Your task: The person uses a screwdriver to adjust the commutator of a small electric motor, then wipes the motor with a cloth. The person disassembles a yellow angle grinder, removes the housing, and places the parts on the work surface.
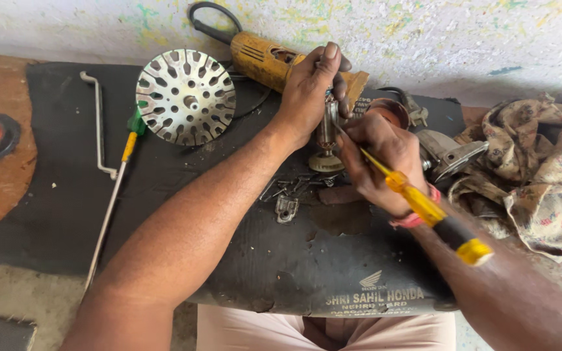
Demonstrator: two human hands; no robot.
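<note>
Gripping the yellow-handled screwdriver (424,207) in your closed right hand (378,162), you had its tip against the motor armature (326,140), which stood upright on the black mat (164,195). Your left hand (310,88) was wrapped round the armature's top. Loose screws (291,188) lay just before it; behind it, the yellow grinder body (261,58) sat opened, so reassembly looked unfinished.

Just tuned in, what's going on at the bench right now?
A person's left hand holds a small motor armature upright on a black rubber mat. The right hand works a yellow-handled screwdriver against it. A yellow grinder body, a slotted metal disc and loose screws lie nearby.
</note>
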